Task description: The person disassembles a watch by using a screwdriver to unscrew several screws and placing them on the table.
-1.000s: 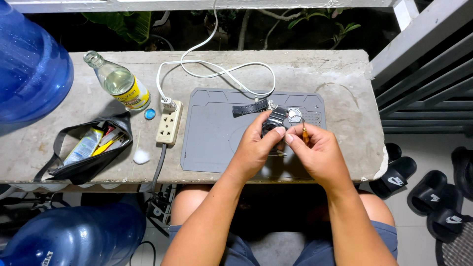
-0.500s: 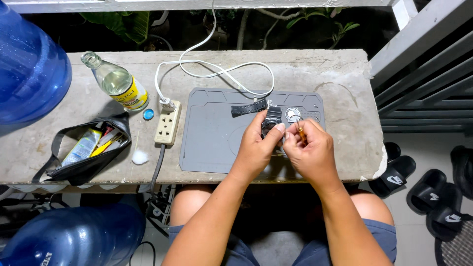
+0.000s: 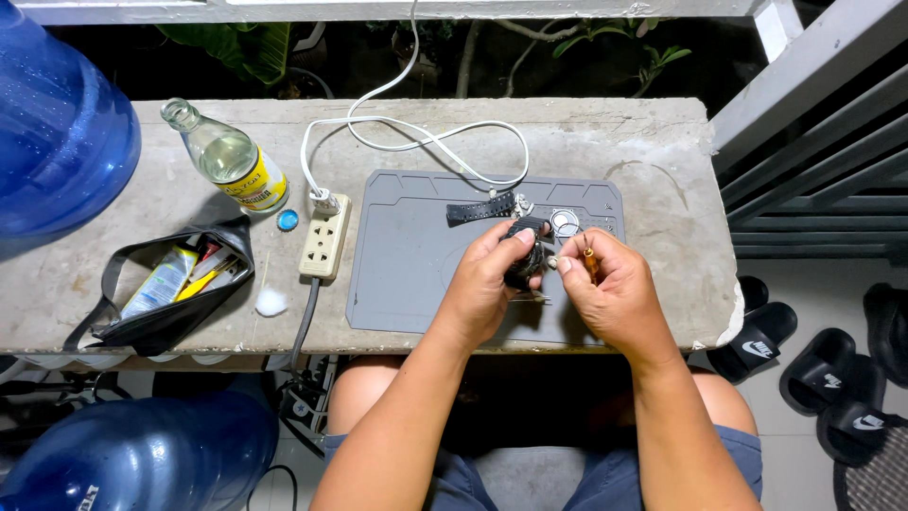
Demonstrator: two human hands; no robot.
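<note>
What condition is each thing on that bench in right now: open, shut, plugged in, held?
Glass bottle: uncapped, lying on its side; blue cap beside it.
Black pouch: open, tubes inside.
Power strip: white cable plugged in.
Watch body: held in left hand.
Loose strap: detached, on grey mat.
Right hand: gripping a small tool.

Over the last second both hands have drawn a little nearer to the person's body on the grey mat (image 3: 407,274). The left hand (image 3: 487,289) now grips the black watch body (image 3: 523,260) lower down, uncovering the small round metal ring (image 3: 565,222) lying on the mat beyond it. The right hand (image 3: 615,293) has shifted right, its fingertips pinching at the watch's right side.
</note>
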